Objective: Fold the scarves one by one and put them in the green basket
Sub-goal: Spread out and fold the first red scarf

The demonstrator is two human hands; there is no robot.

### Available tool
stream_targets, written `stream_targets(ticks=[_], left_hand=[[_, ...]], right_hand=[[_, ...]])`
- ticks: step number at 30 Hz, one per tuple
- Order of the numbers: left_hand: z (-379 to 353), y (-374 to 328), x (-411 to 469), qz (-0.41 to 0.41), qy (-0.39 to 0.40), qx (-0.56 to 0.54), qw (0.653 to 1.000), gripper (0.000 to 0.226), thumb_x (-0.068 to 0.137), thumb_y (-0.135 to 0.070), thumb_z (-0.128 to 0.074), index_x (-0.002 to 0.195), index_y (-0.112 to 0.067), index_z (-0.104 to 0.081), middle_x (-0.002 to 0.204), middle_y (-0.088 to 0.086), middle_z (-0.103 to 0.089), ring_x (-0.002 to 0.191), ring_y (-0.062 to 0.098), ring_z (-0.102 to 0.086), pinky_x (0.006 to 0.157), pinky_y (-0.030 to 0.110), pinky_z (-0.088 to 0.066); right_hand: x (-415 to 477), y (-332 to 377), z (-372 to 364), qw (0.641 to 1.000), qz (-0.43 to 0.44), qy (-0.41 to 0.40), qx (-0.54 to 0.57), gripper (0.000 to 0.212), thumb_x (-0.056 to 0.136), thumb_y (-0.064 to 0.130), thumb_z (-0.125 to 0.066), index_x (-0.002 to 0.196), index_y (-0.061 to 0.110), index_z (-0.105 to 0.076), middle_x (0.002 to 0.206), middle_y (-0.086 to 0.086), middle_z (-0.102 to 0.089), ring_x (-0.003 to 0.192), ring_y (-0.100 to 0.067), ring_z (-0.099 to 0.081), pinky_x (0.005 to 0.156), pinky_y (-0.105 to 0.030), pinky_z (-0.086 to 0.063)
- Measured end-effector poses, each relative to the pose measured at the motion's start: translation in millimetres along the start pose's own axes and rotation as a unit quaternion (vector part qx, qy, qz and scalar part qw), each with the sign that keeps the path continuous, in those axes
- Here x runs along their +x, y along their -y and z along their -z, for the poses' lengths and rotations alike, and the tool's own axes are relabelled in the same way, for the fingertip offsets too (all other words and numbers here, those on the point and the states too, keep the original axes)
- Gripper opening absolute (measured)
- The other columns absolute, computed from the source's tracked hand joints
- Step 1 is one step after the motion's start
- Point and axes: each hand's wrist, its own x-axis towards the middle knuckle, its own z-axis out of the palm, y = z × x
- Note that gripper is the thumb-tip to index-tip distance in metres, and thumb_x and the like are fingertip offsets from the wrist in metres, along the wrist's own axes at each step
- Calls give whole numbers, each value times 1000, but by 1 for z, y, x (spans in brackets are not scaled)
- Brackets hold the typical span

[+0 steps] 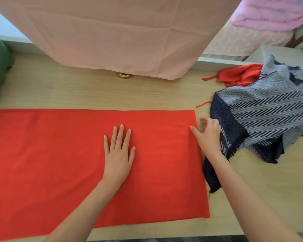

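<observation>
Two hands: left hand (118, 154) flat on red scarf (51, 154), grip open; right hand (208, 137) at right edge, grip unclear.

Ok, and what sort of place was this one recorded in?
Probably a home, likely a bedroom: a light wooden table stands by a white ledge, a pink curtain hangs over its far edge, and pink bedding lies on a patterned sheet at the top right.
</observation>
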Motion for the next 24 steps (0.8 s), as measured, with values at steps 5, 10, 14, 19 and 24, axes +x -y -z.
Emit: stream_targets(ticks=[5,10,14,19,24], left_hand=[[11,-83,-35,5,-19,-209,978,42,87,-32,-46,126,-17,-54,120,2,-58,112,24,-55,100,34,-38],[-3,-192,-73,112,79,-279,950,67,69,-55,-60,128,-24,-46,119,-8,-50,108,16,-52,92,28,-44],[-7,-234,-60,242,81,-301,919,97,48,-61,-80,128,-18,-46,119,-1,-49,105,19,-47,87,33,-44],[-14,-223,-50,305,18,-348,886,54,69,-19,-79,118,-19,-54,109,-6,-55,103,19,-53,86,27,-38],[9,-176,-67,301,11,-436,848,17,91,-12,-59,103,-24,-62,93,-14,-62,86,9,-57,74,21,-38]], right_hand=[[14,15,7,985,-108,121,58,26,78,27,-76,91,7,-65,83,-3,-63,81,-19,-59,76,-37,-49],[11,30,19,971,-97,142,163,12,83,16,-69,82,12,-57,77,-2,-60,67,-13,-54,57,-21,-42],[5,38,24,934,-127,163,291,14,86,9,-67,90,9,-54,81,-7,-61,66,-16,-57,52,-28,-45],[3,48,23,929,-108,140,326,34,80,4,-73,107,12,-54,84,-5,-68,73,-18,-65,68,-31,-52],[-2,77,23,874,-175,176,418,13,84,1,-66,91,12,-65,77,-1,-66,63,-10,-61,49,-17,-50]])
